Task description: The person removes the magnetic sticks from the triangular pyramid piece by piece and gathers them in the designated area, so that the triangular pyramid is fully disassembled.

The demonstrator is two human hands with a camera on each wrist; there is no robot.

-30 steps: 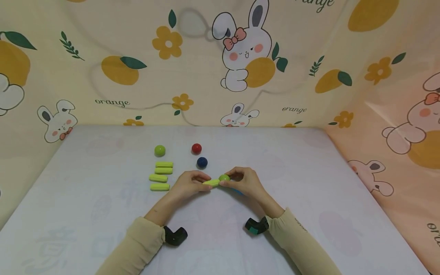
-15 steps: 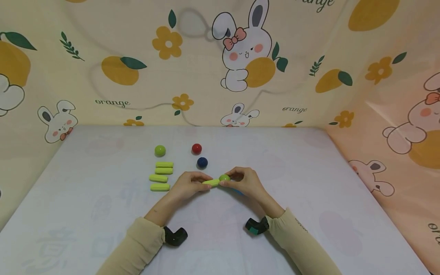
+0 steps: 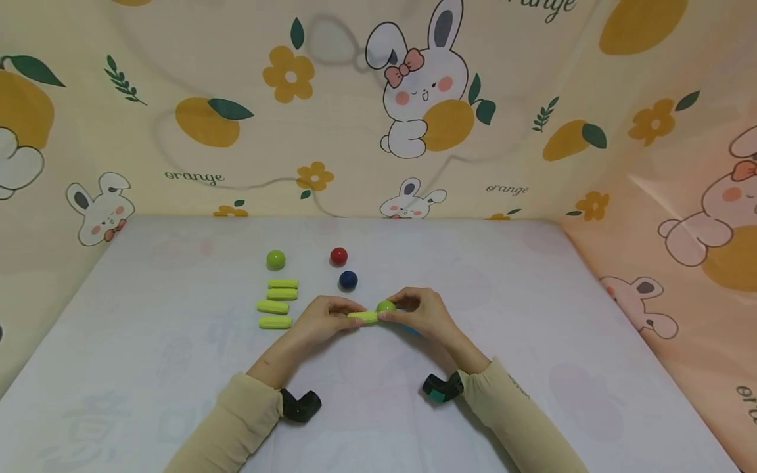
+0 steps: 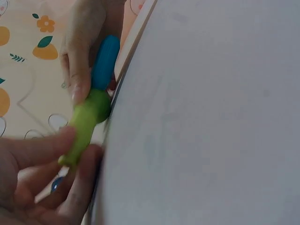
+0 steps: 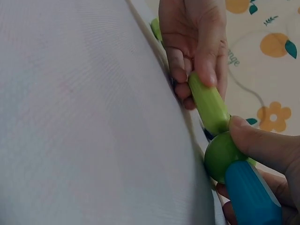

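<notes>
**Hands hold steady over the pale table**

Nothing has shifted since the earlier frames beyond a slight drift of the head view; both hands stay where they were. Left hand pinches a light green stick between thumb and curled fingers, its far end meeting a green ball. Right hand grips that ball with curled fingertips, and a blue stick joined to the ball lies in its palm. This joined piece sits just above the middle of the pale lavender table.

To the left lie four loose green sticks, with a second green ball beyond them. A red ball and a dark blue ball rest just beyond the hands. Cream walls printed with rabbits, oranges and flowers close in the far side and both flanks.
</notes>
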